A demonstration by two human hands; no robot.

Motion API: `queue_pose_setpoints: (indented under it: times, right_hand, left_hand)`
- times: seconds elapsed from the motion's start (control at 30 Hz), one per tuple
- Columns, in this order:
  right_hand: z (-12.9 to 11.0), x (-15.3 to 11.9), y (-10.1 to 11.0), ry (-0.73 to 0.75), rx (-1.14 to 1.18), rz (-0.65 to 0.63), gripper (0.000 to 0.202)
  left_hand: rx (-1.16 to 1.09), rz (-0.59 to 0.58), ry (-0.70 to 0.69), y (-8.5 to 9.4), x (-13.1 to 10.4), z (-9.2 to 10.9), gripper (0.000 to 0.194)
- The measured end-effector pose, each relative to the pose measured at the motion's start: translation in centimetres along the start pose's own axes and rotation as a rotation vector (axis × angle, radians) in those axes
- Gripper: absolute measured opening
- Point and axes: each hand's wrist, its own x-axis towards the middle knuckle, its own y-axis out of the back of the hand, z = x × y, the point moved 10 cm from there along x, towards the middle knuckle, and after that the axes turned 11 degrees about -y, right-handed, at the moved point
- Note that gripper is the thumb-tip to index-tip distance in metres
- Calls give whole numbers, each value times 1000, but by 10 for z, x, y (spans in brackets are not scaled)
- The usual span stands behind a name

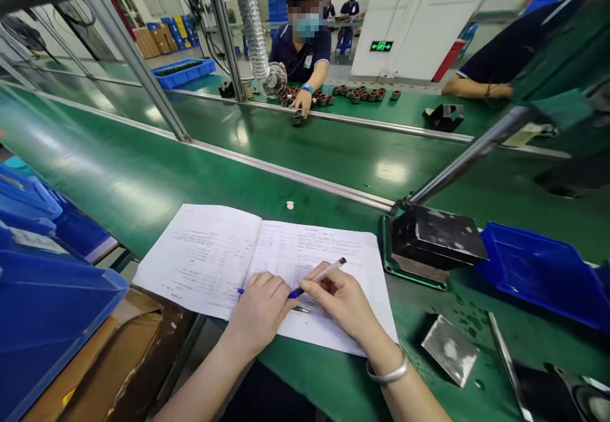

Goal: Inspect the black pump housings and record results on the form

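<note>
An open booklet of printed white pages [204,250] lies on the green table. My right hand [340,295], with a metal bangle at its wrist, pinches a pen [328,271] with a clear barrel and dark tip above the right page. Over the lower middle of the booklet rests my left hand [261,304], fingers curled and pressed together, touching something blue whose end shows at its left side. A thin dark pen tip [302,309] sticks out beneath its fingers. Whether the blue piece is a cap or another pen, I cannot tell.
A black metal block [436,234] stands right of the booklet, beside a blue tray [538,269]. A metal plate [450,349] lies nearer. Blue bins [52,320] are at left. Across the table, a masked person [301,47] handles a dark part [297,118]; another person's arm shows at right.
</note>
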Motion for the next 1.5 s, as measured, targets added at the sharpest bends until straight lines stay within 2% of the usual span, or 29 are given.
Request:
queue_pose_setpoints:
  times: [0.1,0.2,0.27,0.33,0.37,0.4,0.43,0.5,0.57,0.63,0.73,0.8,0.97,1.17,1.37,1.5]
  right_hand:
    - [3,0,-4,-65,-67,41,30]
    - [-5,3,3,-119,20,112,29]
    - [-28,4,32,-49,207,296,30]
    - [-60,-5,74,146,414,574,32]
    - [-75,-9,88,242,456,659,28]
    - [-89,-7,92,297,446,670,23]
    - [-98,-1,89,309,395,627,17]
    - [-98,22,64,231,277,450,14]
    - [-76,41,38,143,247,324,16]
    - [-47,55,21,82,290,287,18]
    - [-8,71,8,-17,347,251,17]
    - [6,76,3,-61,337,205,19]
    - [8,72,-5,-52,178,144,23]
    - [4,66,-24,-25,-92,74,26]
    - [8,68,-28,-68,-245,75,23]
    - [10,71,-28,-93,-331,99,20]
  left_hand:
    - [-29,1,-6,-2,0,-1,18]
    - [-62,14,-4,-3,-2,-3,16]
    - [-78,20,-3,-3,-3,-5,16]
    - [-77,22,-13,-3,-4,-4,16]
    - [-72,25,-23,-3,-3,-2,16]
    - [-63,34,-33,-1,-3,-1,15]
    - [-51,49,-35,1,-2,0,13]
    - [-12,98,3,6,-2,-2,10]
    - [55,153,76,12,-3,-8,8]
    - [118,193,136,15,-6,-12,7]
    - [143,207,158,13,-8,-14,6]
    - [142,208,175,12,-10,-16,7]
    - [146,210,210,8,-14,-20,11]
    - [106,226,143,10,-14,-15,19]
    - [95,225,137,13,-10,-15,27]
    - [82,236,136,14,-10,-15,25]
